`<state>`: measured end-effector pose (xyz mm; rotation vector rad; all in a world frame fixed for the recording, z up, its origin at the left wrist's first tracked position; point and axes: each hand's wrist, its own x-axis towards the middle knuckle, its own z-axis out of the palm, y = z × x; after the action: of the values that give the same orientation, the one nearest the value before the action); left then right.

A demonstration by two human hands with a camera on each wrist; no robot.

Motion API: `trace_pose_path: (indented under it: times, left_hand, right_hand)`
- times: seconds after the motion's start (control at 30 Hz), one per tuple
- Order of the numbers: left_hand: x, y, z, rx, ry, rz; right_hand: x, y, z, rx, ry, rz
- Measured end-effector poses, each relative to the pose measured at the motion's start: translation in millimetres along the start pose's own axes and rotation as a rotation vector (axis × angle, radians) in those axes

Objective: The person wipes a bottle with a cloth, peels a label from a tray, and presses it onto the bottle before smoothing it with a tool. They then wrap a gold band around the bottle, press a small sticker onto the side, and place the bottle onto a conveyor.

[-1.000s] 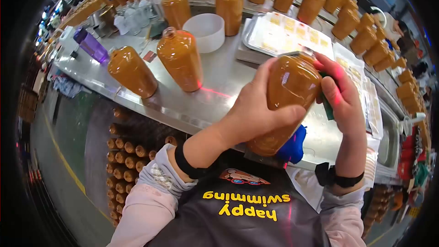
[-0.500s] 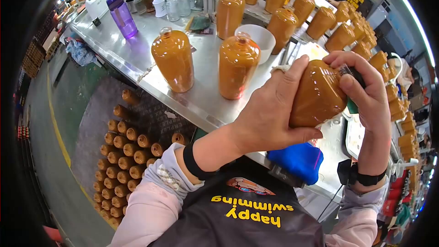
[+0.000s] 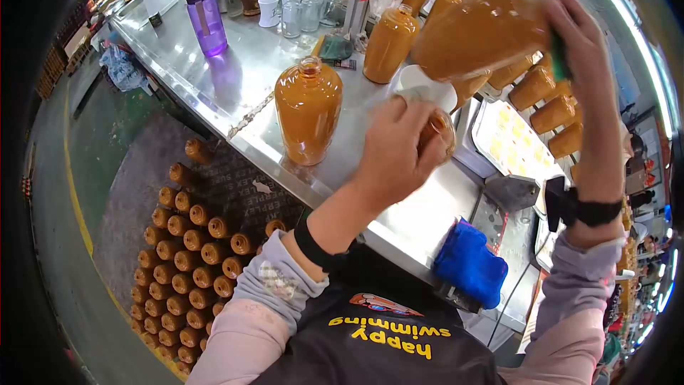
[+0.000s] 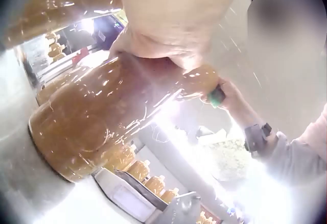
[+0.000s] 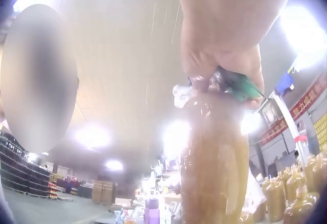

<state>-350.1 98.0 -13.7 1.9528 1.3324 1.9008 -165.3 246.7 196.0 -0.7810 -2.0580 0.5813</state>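
Note:
My right hand (image 3: 581, 39) is raised at the upper right and grips a glossy amber-brown bottle (image 3: 484, 28) by its neck. The bottle is tilted, its base toward the left. Something green (image 5: 244, 87) sticks out from under the right-hand fingers. Lower down, over the bench, my left hand (image 3: 395, 150) holds a second amber-brown bottle (image 4: 97, 117) round its upper part. In the left wrist view that bottle's base is at the metal surface; in the head view the hand hides much of it. A third bottle (image 3: 308, 110) stands upright to the left.
On the steel bench (image 3: 249, 93) are a purple drink bottle (image 3: 205, 18), clear glass bottles (image 3: 291, 14), a white bowl (image 3: 426, 85) and a blue cloth (image 3: 470, 264). A white tray (image 3: 509, 135) lies to the right. Many amber-brown bottles (image 3: 182, 281) stand on the floor mat.
Both hands were on one bottle. My left hand has let go and taken hold of another bottle on the bench, while my right hand has lifted the first bottle up and away.

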Motion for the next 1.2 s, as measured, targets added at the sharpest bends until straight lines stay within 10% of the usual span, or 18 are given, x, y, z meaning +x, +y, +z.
trace_pose_path:
  times: [0.43,0.67,0.93,1.2]
  left_hand:
    - [-11,15,-16,-0.096,-0.008,-0.013]
    - [-8,9,-2,-0.143,-0.127,-0.068]
    - [-41,-20,-18,-0.419,-0.366,-0.261]
    - [-7,67,27,-0.819,-0.503,-0.547]
  right_hand:
    - [23,58,208,-0.344,-0.394,-0.278]
    - [5,24,122,-0.483,-0.438,-0.126]
    - [-175,-45,-52,-0.413,-0.259,0.091]
    - [-338,-56,-52,-0.259,-0.072,0.366]
